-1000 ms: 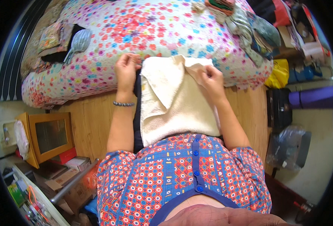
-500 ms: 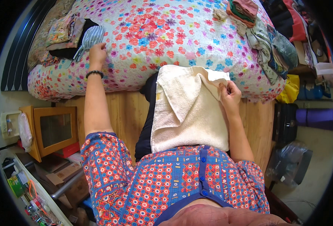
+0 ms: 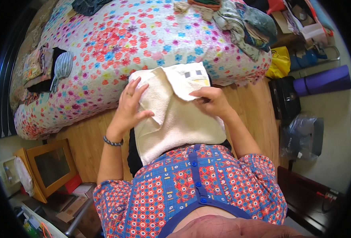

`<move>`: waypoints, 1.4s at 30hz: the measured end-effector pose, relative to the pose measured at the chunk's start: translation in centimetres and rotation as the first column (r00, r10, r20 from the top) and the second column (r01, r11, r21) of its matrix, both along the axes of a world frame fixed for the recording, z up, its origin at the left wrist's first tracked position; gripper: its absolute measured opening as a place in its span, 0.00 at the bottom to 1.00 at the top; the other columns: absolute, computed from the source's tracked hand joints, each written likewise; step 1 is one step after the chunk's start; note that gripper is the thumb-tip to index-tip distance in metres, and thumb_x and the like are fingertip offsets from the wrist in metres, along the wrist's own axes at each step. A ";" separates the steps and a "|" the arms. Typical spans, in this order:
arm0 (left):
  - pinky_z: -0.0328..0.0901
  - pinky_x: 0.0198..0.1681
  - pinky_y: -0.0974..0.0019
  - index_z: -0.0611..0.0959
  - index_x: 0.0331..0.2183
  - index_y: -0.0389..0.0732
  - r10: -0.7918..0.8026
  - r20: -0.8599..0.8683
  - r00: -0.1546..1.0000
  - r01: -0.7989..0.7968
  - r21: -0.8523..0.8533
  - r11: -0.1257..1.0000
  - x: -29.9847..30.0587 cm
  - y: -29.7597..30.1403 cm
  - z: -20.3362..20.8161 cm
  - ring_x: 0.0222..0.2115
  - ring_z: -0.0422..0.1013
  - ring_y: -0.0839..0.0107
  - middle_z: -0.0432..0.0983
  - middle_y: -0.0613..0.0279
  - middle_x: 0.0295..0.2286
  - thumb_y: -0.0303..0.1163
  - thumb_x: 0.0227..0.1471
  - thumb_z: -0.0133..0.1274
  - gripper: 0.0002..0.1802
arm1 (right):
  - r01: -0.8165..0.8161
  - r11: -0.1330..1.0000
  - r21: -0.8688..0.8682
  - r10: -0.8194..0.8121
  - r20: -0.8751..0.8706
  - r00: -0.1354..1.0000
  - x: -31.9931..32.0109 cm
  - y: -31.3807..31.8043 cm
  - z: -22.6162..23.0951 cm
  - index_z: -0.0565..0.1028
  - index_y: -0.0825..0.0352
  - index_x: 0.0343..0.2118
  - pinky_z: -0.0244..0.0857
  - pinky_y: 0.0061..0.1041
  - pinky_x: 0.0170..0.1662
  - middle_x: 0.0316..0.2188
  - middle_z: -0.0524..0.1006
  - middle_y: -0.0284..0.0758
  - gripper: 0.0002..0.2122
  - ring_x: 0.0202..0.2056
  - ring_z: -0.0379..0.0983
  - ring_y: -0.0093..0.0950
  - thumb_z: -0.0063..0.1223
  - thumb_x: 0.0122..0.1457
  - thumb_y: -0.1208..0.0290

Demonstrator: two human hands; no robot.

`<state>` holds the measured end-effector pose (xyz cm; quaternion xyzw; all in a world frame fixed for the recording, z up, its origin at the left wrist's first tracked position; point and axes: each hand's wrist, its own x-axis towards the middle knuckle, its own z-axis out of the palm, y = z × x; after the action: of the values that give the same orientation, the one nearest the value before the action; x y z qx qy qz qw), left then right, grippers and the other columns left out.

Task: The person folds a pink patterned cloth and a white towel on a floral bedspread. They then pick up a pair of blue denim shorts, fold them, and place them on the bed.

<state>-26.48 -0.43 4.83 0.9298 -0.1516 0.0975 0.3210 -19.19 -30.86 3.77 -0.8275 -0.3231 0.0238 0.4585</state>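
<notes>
L hand [image 3: 131, 108] returned fr nr edge of bed [image 3: 104, 77], spread wide over cream towel [image 3: 195, 125] | R hand [image 3: 212, 102] pinched its turned-in flap [image 3: 186, 82]; fold likely advanced

Left hand [image 3: 128, 107] splayed, right hand [image 3: 214, 101] pinched

hands [image 3: 131, 106]: two (one left, one right)
cream towel [image 3: 187, 125]: one
bracelet [image 3: 113, 141]: one
purple roll [image 3: 322, 81]: one, right
yellow bag [image 3: 278, 62]: one
</notes>
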 end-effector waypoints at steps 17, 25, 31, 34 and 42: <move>0.64 0.43 0.69 0.73 0.46 0.30 0.242 -0.363 0.900 -0.436 -0.750 0.497 5.6 -0.4 -5.4 0.39 0.70 0.69 0.74 0.53 0.39 0.23 0.46 0.53 0.22 | 0.496 0.836 0.234 -0.249 -0.642 0.725 11.0 0.0 -6.9 0.77 0.71 0.28 0.61 0.19 0.27 0.23 0.75 0.28 0.06 0.24 0.68 0.17 0.60 0.49 0.75; 0.64 0.42 0.65 0.77 0.38 0.37 0.478 0.371 0.796 -0.563 0.168 0.809 -3.0 0.6 0.7 0.40 0.69 0.58 0.71 0.52 0.40 0.17 0.42 0.50 0.17 | 0.002 0.999 0.054 -0.023 0.402 0.916 -2.6 4.5 2.5 0.73 0.66 0.29 0.64 0.25 0.26 0.22 0.68 0.36 0.09 0.22 0.70 0.29 0.57 0.43 0.82; 0.65 0.36 0.73 0.80 0.34 0.35 0.279 -0.189 0.942 -0.337 -0.551 0.763 -5.6 -5.1 -1.4 0.34 0.71 0.73 0.74 0.61 0.35 0.19 0.50 0.50 0.08 | -0.080 0.992 0.096 0.110 -0.359 0.927 -7.1 7.0 -3.1 0.73 0.67 0.32 0.65 0.25 0.31 0.25 0.72 0.34 0.12 0.27 0.70 0.26 0.62 0.44 0.79; 0.65 0.37 0.74 0.80 0.35 0.35 0.216 -0.191 0.957 -0.288 -0.602 0.745 -6.4 -5.1 -3.0 0.35 0.70 0.73 0.74 0.61 0.35 0.18 0.48 0.52 0.09 | -0.105 0.987 0.125 0.155 -0.517 0.842 -6.5 6.8 -3.3 0.74 0.67 0.33 0.63 0.20 0.31 0.24 0.71 0.29 0.12 0.27 0.67 0.18 0.63 0.45 0.79; 0.65 0.39 0.70 0.77 0.38 0.35 0.160 -0.206 0.965 -0.244 -0.501 0.830 -6.9 -4.5 -2.6 0.36 0.70 0.68 0.72 0.59 0.36 0.16 0.42 0.54 0.17 | -0.104 0.961 0.257 0.251 -0.645 0.722 -5.5 6.6 -4.8 0.76 0.69 0.34 0.58 0.12 0.29 0.24 0.70 0.23 0.08 0.25 0.63 0.11 0.60 0.49 0.81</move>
<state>-33.38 -4.93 2.19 0.8232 0.0054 0.0959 0.5596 -24.69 -24.24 -1.03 -0.6769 -0.2147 0.3316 0.6211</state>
